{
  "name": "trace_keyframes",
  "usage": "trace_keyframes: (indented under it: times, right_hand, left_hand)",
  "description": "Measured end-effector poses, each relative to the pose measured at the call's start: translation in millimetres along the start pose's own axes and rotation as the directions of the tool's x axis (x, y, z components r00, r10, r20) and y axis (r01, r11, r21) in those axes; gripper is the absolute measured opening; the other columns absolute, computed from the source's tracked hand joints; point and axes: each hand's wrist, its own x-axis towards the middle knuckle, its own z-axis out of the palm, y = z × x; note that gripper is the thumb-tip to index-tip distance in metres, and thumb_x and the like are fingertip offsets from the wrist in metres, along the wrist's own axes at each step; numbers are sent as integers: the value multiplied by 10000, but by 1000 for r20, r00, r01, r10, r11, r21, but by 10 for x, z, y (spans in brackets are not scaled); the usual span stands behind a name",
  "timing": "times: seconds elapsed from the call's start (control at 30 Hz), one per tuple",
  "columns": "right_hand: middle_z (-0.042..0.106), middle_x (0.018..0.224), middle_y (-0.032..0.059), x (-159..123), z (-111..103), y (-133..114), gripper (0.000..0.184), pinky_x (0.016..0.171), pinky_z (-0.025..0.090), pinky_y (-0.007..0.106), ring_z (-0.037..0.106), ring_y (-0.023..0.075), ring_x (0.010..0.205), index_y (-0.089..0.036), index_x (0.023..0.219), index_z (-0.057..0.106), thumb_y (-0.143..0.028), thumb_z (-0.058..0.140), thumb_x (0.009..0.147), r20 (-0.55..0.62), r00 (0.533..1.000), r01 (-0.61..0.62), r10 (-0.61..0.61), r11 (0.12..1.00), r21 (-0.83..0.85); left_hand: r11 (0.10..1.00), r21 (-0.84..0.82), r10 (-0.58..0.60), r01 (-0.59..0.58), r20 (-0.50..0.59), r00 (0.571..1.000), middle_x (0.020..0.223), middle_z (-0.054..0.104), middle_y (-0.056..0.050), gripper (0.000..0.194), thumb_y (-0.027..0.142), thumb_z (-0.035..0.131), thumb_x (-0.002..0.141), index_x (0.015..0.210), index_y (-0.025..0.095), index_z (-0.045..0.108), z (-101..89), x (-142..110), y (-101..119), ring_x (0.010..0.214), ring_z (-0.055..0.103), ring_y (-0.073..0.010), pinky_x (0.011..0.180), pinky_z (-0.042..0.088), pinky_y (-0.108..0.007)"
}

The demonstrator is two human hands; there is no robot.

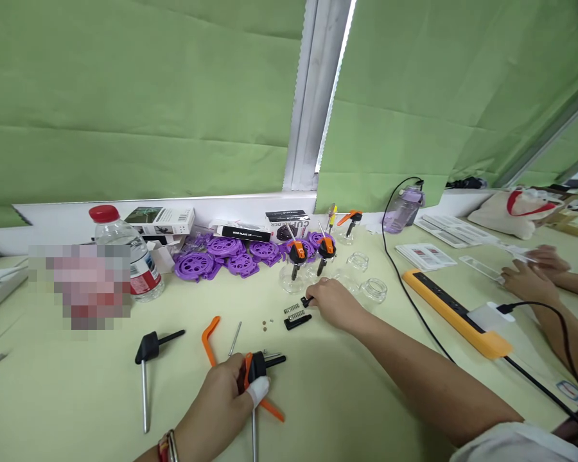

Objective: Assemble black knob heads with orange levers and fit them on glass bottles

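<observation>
My left hand point(221, 398), with a white wrap on one finger, is closed on a black plastic head point(257, 369) with a metal rod and an orange lever point(272, 410). Farther forward, my right hand point(334, 301) pinches a small black piece point(306, 301). Beside its fingertips lie two springs point(295, 312) and a black tube-like piece point(297, 321). Tiny round parts point(264, 325) and a thin metal pin point(236, 337) rest between the hands. Another orange lever point(209, 340) lies beyond my left hand. To the left is a second black head with a rod point(148, 348).
Purple plastic discs point(241, 263), boxes point(166, 219) and a water bottle point(135, 256) line the back. Orange-black assemblies point(297, 251) stand on clear glass bases near glass rings point(374, 290). Right are a cable, a power strip point(455, 311) and another person's hands point(534, 276).
</observation>
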Motion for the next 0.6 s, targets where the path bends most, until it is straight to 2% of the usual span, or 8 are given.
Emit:
trace_keyframes:
  times: [0.07,0.13,0.17,0.23,0.37,0.47,0.6]
  right_hand:
    - [662,785,86,-80,24,-67,170,721,407,320,573,230,830,-178,822,667,-156,500,849,-81,996,43,-34,992,116]
    - [654,986,86,-185,136,-132,142,840,414,358,552,229,968,-195,872,657,-159,523,842,-148,982,155,-121,956,250]
    - [612,1129,91,-241,219,-155,113,907,392,394,511,244,1072,-200,869,654,-160,561,820,-164,972,212,-170,935,285]
    - [528,1277,95,-341,400,-177,111,971,359,445,426,267,1198,-199,851,646,-127,585,793,-187,962,251,-198,913,322]
    - [487,1320,110,-424,595,-142,156,1001,365,453,381,257,1255,-194,902,622,-102,595,779,-196,967,230,-162,885,406]
    - [466,1338,132,-353,558,-118,224,1014,372,435,365,241,1272,-179,1032,586,-190,593,808,-218,959,260,-181,865,428]
    - [409,1397,153,-142,521,-131,414,1071,293,467,299,253,1322,-140,1251,486,-339,484,887,-217,932,349,-291,881,318]
  left_hand:
    - [1000,-20,0,0,3,1000,655,452,33,336,518,501,778,738,184,495,-4,-4,18,599,409,-139,549,340,-236]
    - [1000,-27,-13,13,1,1000,646,457,34,327,507,513,769,736,182,507,-8,-8,40,592,410,-140,550,343,-239]
    - [1000,-26,-17,17,-2,1000,642,458,34,322,502,522,763,733,181,510,-9,-9,50,589,409,-140,550,343,-241]
    - [1000,-22,-19,19,-14,1000,642,459,32,312,489,529,760,724,180,508,-9,-11,62,586,409,-139,548,343,-241]
    - [1000,-21,-23,22,-10,1000,640,447,32,303,479,525,769,721,181,500,-6,-17,63,584,401,-137,533,335,-233]
    - [999,-37,-22,22,0,1000,647,452,31,303,477,524,777,731,178,506,-5,-20,61,591,398,-134,547,342,-233]
    - [999,-36,-12,12,-2,1000,670,481,21,313,484,523,778,761,172,524,-2,-13,48,616,421,-143,570,361,-239]
